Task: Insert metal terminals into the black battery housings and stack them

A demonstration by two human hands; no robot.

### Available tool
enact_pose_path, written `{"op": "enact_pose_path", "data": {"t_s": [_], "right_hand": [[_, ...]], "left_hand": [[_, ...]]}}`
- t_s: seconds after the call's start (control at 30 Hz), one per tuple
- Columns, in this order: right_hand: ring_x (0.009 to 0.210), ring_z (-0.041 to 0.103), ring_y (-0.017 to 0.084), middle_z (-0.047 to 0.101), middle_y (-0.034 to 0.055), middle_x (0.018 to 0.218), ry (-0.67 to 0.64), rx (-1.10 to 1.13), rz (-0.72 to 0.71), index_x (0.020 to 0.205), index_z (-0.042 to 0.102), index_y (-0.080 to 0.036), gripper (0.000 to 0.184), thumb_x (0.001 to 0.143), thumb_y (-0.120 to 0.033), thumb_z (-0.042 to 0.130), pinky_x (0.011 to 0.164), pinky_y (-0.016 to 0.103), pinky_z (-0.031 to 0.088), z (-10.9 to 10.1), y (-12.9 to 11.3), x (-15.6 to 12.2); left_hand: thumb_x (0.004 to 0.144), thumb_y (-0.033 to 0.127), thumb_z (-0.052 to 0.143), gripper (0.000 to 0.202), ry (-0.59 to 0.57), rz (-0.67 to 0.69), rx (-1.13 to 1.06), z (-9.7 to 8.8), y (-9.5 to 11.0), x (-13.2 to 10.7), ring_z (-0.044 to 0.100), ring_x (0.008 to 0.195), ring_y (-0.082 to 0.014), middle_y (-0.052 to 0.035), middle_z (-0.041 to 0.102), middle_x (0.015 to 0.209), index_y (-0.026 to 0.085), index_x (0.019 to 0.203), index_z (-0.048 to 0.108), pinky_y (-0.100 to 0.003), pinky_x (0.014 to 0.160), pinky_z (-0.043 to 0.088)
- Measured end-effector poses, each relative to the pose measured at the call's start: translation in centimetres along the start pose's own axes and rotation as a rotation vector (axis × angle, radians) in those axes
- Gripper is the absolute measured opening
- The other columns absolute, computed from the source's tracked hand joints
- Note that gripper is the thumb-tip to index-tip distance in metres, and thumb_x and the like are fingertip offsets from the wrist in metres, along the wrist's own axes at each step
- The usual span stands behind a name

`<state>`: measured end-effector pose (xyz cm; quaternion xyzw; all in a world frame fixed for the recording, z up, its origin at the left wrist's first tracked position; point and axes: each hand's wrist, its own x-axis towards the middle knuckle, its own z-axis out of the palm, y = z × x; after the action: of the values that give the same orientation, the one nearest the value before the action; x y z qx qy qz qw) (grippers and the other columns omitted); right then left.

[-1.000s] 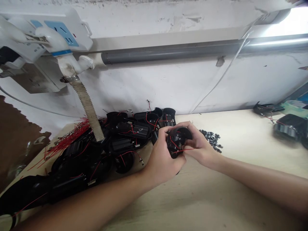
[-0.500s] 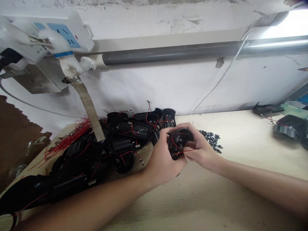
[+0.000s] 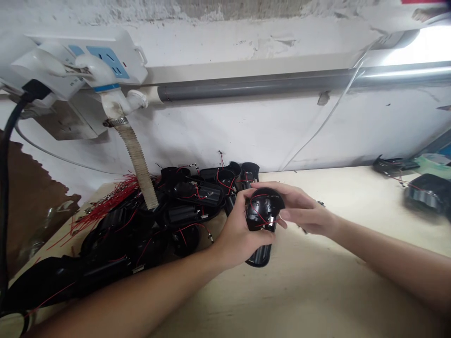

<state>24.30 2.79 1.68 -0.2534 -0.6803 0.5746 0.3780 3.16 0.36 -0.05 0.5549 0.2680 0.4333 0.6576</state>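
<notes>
My left hand (image 3: pixel 237 237) is closed around a black plastic housing (image 3: pixel 262 206), thumb across its front and fingers behind its left rim. The housing is held tilted, its hollow side toward me, with a ribbed battery compartment at the lower end. Inside it run thin red wires (image 3: pixel 259 213), and a small white connector (image 3: pixel 271 221) shows near its right edge. At that edge my right hand (image 3: pixel 305 211) has its fingertips pinched together by the end of a red wire, with other fingers reaching behind the rim.
Similar black housings (image 3: pixel 190 192) with red wires are heaped at the left, beside a bundle of red wires (image 3: pixel 112 202). A corrugated hose (image 3: pixel 136 159) comes down into the heap. More housings (image 3: pixel 428 195) lie at the right. A grey pipe (image 3: pixel 246 87) crosses the wall.
The housing has tipped so that its lower compartment now shows. My right hand has shifted slightly right, its fingers moving from inside the housing to its right edge. The view has shifted slightly.
</notes>
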Motion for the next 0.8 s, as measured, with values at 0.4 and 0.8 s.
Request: {"op": "enact_pose_path", "data": {"t_s": [0.4,0.8], "right_hand": [[0.099,0.081,0.027,0.081,0.0094,0.121,-0.115,-0.111,0.12,0.151,0.068,-0.033,0.067,0.087,-0.024,0.088,0.079,0.039,0.069,-5.8,-6.3,0.3],[0.089,0.076,0.021,0.075,0.0038,0.112,0.081,-0.253,-0.085,0.128,0.063,-0.027,0.057,0.082,-0.039,0.095,0.073,0.033,0.065,2.9,-10.0,3.1]], "left_hand": [[0.085,0.07,0.06,0.062,-0.022,-0.201,-0.328,-0.1,-1.0,0.4,0.065,0.066,-0.0194,-0.0064,0.073,0.09,0.019,0.119,0.067,-0.031,0.056,0.054],[0.101,0.064,0.051,0.054,0.005,-0.227,-0.054,-0.4,-2.6,0.9,0.059,0.055,-0.0135,-0.0058,0.068,0.08,0.013,0.097,0.068,-0.028,0.05,0.053]]}}
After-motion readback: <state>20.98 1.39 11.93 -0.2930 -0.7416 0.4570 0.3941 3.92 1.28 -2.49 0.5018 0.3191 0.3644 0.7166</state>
